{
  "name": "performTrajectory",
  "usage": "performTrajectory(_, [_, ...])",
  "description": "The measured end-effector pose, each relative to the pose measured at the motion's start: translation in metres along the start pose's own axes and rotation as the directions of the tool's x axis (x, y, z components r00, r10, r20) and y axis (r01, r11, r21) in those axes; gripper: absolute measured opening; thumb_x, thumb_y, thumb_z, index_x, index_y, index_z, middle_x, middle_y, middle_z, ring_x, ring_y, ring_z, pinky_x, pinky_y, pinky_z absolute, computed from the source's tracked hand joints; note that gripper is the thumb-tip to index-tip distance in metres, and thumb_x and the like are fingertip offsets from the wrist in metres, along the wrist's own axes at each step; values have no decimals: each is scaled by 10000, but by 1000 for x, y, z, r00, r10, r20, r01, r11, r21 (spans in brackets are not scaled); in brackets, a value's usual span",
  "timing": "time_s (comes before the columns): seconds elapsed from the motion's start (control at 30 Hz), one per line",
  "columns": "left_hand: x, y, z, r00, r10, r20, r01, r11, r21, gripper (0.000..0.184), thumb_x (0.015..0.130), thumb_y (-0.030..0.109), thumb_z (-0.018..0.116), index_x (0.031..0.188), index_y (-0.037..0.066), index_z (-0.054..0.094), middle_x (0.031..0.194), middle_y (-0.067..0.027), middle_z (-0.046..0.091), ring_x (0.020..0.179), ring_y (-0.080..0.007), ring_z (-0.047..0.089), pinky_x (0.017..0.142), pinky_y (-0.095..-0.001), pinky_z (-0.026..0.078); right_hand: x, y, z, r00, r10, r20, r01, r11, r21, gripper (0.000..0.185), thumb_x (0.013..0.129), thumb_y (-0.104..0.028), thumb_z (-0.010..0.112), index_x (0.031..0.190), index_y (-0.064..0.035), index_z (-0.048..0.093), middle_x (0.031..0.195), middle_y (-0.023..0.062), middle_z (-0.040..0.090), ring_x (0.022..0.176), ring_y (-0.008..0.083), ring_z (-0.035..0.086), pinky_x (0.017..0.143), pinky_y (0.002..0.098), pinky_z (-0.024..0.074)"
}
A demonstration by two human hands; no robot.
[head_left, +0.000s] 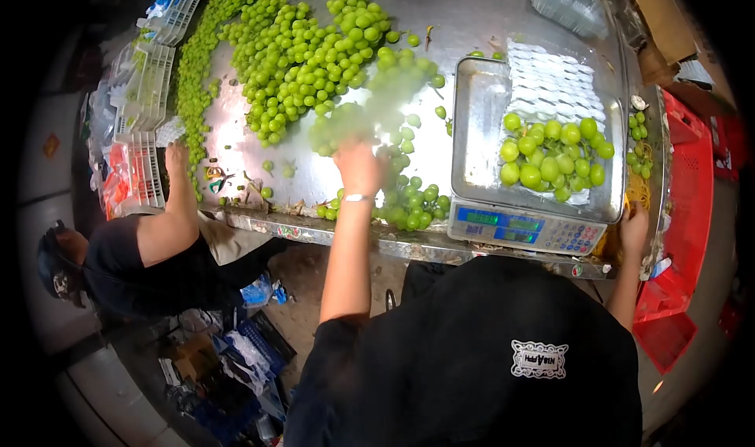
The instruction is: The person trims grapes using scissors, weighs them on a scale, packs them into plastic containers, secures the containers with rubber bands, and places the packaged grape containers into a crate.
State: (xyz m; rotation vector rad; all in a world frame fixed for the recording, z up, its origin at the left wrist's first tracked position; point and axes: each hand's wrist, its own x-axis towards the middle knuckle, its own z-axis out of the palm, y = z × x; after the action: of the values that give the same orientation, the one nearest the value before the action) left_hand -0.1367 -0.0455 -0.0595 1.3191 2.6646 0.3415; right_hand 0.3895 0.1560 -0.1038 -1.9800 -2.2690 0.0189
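Note:
My left hand [359,166] reaches over the metal table among loose bunches of green grapes [413,203]; its fingers are smeared by motion and part of the view there is blurred. At the table's right edge, my right hand [634,225] is beside the scale, next to yellow strands [638,192]; its fingers are partly hidden. Between my hands stands a digital scale [525,230] with a metal tray [477,124]. On the tray, a bunch of green grapes [550,160] lies on white foam netting [550,81].
A large heap of grapes [303,61] covers the table's far left. Scissors [222,184] lie near the front edge. A co-worker [126,258] is at the left by white crates [145,85]. Clear plastic boxes [568,5] sit at the back; red crates [688,203] stand right.

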Motion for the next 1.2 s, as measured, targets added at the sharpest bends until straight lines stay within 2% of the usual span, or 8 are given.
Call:
performTrajectory(0.13, [6,25,4,918,-55,392,14,994,107,443,610,408,694,927,108,617,1006,-98,529,1028,-288,437,892,-471,296,0,-13,18,992,56,109,-79,974,212,337,739,-40,521,1073,5,512,810,232,553,747,372,545,650,403,422])
performTrajectory(0.3, [-18,-19,1,971,-30,239,97,957,-273,395,639,306,712,911,46,591,903,-82,576,866,-208,528,787,-348,400,-8,-24,6,999,13,47,-20,985,170,352,743,-17,462,1092,-10,507,729,217,555,652,343,549,575,391,417])
performTrajectory(0.4, [-35,-80,18,959,-182,217,283,561,-778,250,749,139,647,947,15,560,803,-42,602,712,-94,543,614,-197,436,-9,-7,18,999,-44,7,43,991,126,354,745,-27,460,1095,-23,513,710,206,557,625,320,547,554,374,415])
performTrajectory(0.57, [-63,-86,-30,890,-199,409,324,-354,-877,248,877,149,422,1073,30,518,1055,-111,549,950,-171,540,751,-305,475,-7,-38,-8,991,64,121,-86,978,188,358,739,-79,519,1090,-11,517,756,206,575,670,315,562,583,362,421])
performTrajectory(0.7, [-57,-90,-16,936,-97,337,344,438,-830,245,814,128,486,1017,12,560,1052,-69,556,918,-174,547,760,-260,433,-6,-49,-17,986,34,163,-62,983,171,370,745,-103,529,1097,10,503,875,223,583,802,341,569,687,369,435])
performTrajectory(0.8, [-32,-42,-10,996,-79,46,85,989,-125,275,687,283,632,851,62,629,996,-82,559,926,-268,499,822,-348,379,-1,-34,-6,981,32,193,-65,984,166,375,748,-107,527,1102,14,499,930,238,572,866,357,559,733,378,432])
performTrajectory(1.0, [6,4,17,989,-43,145,24,992,127,321,588,308,680,793,67,623,1044,-96,522,955,-291,471,827,-364,367,-4,-23,2,990,20,140,-36,993,112,382,746,-73,528,1118,11,495,1019,242,544,902,355,546,772,368,432])
performTrajectory(1.2, [-4,97,-51,962,271,-43,-175,488,-855,267,710,24,636,944,-17,515,867,-95,600,750,-151,590,693,-249,479,-16,-29,-41,998,23,-51,-6,954,301,363,751,-63,543,1106,-2,496,923,176,552,815,309,546,732,361,435])
